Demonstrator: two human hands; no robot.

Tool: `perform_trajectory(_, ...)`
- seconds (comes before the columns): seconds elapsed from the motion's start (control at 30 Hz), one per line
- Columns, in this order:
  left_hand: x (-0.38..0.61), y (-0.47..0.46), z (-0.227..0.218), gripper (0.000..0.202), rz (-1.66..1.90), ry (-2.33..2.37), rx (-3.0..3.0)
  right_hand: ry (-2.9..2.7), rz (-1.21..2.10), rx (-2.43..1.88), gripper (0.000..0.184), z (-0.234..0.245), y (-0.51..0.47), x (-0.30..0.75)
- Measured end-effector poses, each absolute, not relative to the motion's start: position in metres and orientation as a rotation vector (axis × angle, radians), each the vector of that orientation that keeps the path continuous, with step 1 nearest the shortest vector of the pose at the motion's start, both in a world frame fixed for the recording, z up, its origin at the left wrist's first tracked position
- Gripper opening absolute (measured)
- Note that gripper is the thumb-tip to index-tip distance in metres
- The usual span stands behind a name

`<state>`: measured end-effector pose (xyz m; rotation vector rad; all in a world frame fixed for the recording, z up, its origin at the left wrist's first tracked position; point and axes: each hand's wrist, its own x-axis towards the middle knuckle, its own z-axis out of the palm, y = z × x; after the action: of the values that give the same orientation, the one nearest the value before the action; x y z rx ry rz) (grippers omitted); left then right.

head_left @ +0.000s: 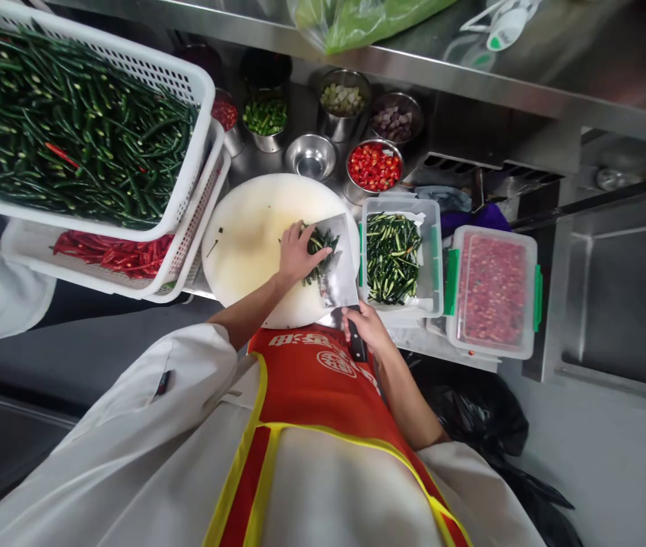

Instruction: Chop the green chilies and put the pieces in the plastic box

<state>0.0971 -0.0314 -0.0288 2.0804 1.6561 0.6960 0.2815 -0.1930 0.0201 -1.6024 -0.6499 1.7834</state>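
My right hand (367,327) is wrapped round the black handle of a cleaver (341,277). Its broad blade lies low over the right side of a round white cutting board (243,258). Cut green chilies (318,241) form a small pile against and partly on the blade. Over that pile rests my left hand (299,254), thumb spread apart from the fingers and touching the chilies; the fingertips are partly hidden. Right of the board, a clear plastic tub (435,258) holds cut green chilies on white paper.
White baskets (186,76) of whole green and red chilies are stacked at left. Behind the board stand an empty metal bowl (310,157), a pot of cut red chilies (374,167) and other pots. A lidded tub (494,292) sits right. A steel shelf (414,72) overhangs.
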Motion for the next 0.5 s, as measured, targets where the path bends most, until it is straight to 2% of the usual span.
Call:
perform_trajectory(0.13, 0.094, -0.033, -0.028, 0.071, 0.794, 1.659, 2.006, -0.76, 1.861, -1.571, 0.022, 0.02, -0.189, 0.274)
perform_trajectory(0.33, 0.084, -0.037, -0.029, 0.051, 0.95, 1.68, 1.819, -0.816, 1.958, -1.504, 0.019, 0.024, -0.179, 0.262)
perform_trajectory(0.5, 0.082, -0.037, -0.018, 0.044, 0.906, 1.734, 1.762, -0.681, 2.048, -1.456, 0.019, 0.028, -0.179, 0.261)
